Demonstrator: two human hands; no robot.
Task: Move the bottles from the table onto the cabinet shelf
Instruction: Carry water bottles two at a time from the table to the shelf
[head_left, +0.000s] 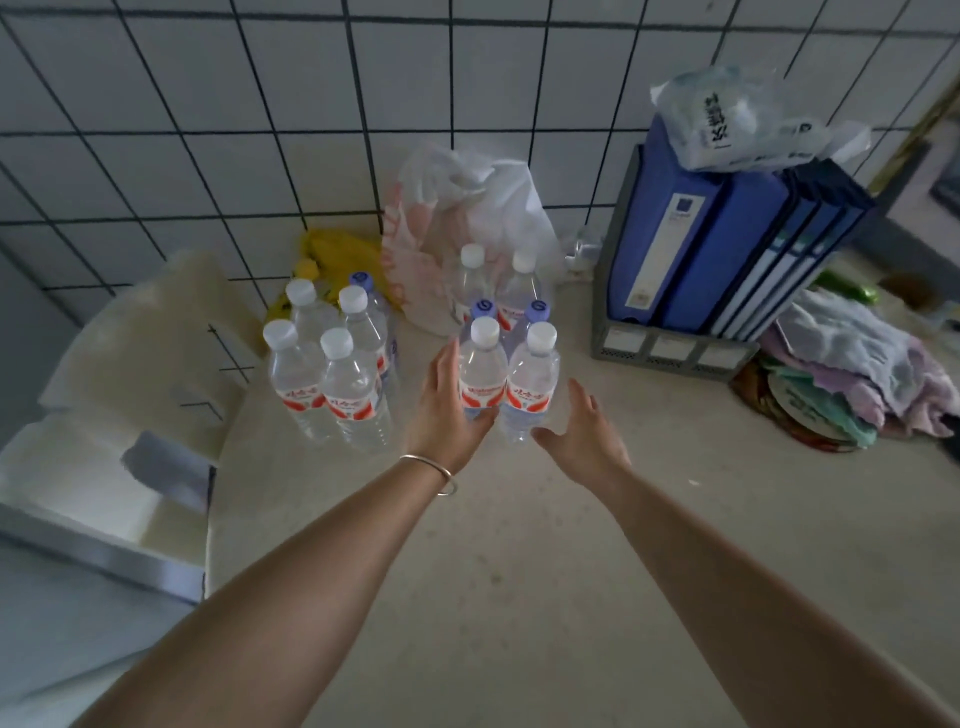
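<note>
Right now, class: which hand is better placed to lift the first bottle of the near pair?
Probably the left hand: it already touches the nearer left bottle, thumb beneath. The right hand is open, just short of the neighbouring bottle.

I see two bottle clusters (332, 374) (506, 353) side by side on the table (519, 571). Bags (467, 218) stand behind them. Binders (717, 244) stand right.

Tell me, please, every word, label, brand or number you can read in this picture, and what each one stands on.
Red-and-white labels on the water bottles: print too blurred to read.
Blue bottle caps: a round mark, not legible.
Clear plastic bag on the binders: black characters, too blurred to read.
White spine label on the blue binder: print too small to read.
Nothing can be quoted with confidence.
</note>
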